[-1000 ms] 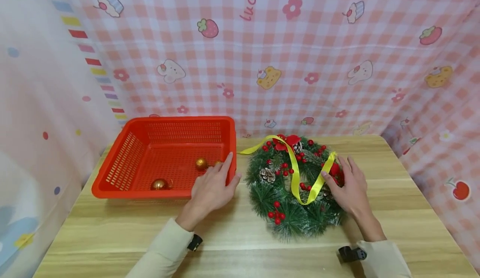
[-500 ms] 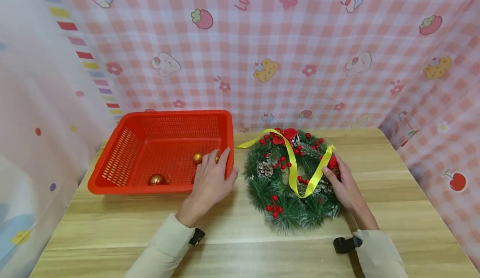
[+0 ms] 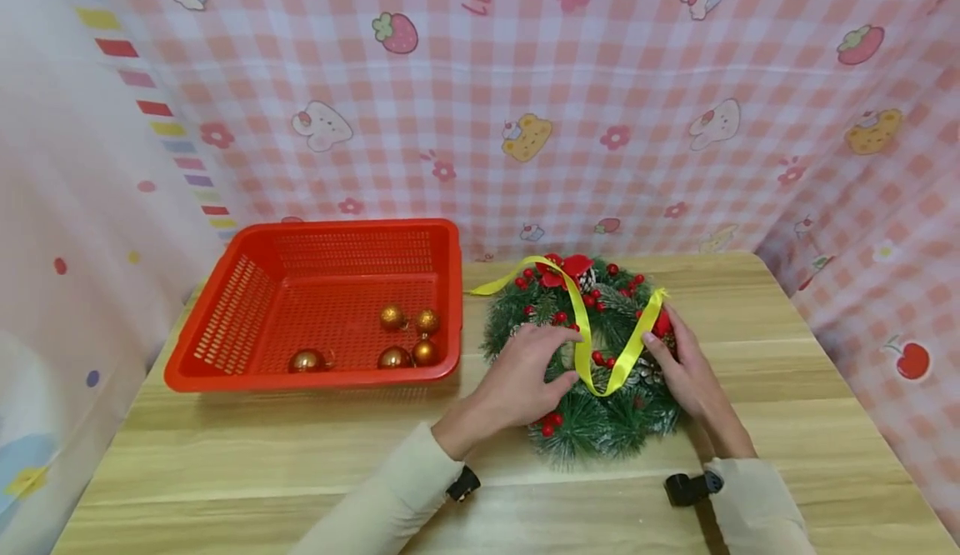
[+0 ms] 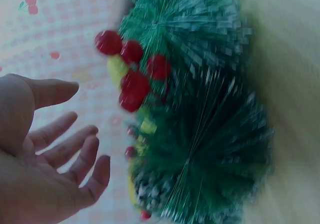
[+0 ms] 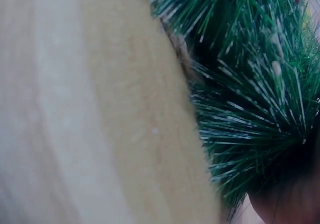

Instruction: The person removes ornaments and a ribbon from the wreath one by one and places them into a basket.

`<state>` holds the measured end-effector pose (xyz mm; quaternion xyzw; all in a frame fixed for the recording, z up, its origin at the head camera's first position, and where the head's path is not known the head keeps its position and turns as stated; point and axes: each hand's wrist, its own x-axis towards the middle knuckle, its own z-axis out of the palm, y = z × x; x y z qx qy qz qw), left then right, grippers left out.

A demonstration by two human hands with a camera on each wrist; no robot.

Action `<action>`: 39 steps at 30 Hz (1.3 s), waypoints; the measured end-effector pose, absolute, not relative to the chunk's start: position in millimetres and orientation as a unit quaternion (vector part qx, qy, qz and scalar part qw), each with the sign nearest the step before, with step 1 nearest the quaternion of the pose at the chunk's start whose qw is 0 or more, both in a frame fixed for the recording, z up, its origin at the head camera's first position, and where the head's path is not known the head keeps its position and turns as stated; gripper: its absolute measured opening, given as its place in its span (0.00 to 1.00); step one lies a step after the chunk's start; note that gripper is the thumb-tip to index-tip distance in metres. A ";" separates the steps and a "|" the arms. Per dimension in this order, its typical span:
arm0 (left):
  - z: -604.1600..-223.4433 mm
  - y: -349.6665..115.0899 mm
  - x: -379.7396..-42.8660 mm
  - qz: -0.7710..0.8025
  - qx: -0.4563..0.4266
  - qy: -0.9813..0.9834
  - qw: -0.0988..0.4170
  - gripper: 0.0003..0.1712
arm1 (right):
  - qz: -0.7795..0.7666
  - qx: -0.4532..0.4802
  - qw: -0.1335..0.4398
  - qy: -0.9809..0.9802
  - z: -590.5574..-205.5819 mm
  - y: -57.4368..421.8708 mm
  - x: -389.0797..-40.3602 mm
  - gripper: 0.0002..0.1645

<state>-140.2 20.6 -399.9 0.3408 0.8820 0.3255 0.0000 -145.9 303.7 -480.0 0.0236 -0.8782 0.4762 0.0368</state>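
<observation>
A green Christmas wreath with red berries, pine cones and red flowers lies on the table. A yellow ribbon runs loosely across its top, one end trailing left. My left hand hovers over the wreath's left side, thumb and fingers spread beside the ribbon. The left wrist view shows this hand with relaxed fingers and nothing between them, near the red berries. My right hand grips the wreath's right edge, thumb on top near the ribbon; its far fingers are hidden.
A red plastic basket stands left of the wreath. Inside lie several golden baubles, one of them a shiny bauble toward the front left. A checkered curtain hangs behind the wooden table.
My left hand has left the basket's right side and moved right over the wreath, uncovering several baubles. The right hand has closed in on the wreath's right edge. The view has tilted slightly.
</observation>
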 end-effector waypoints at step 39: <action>-382.9 27.7 -135.8 0.427 0.346 0.835 0.035 0.10 | 0.473 0.027 0.044 -0.880 -481.4 304.6 -145.5 0.42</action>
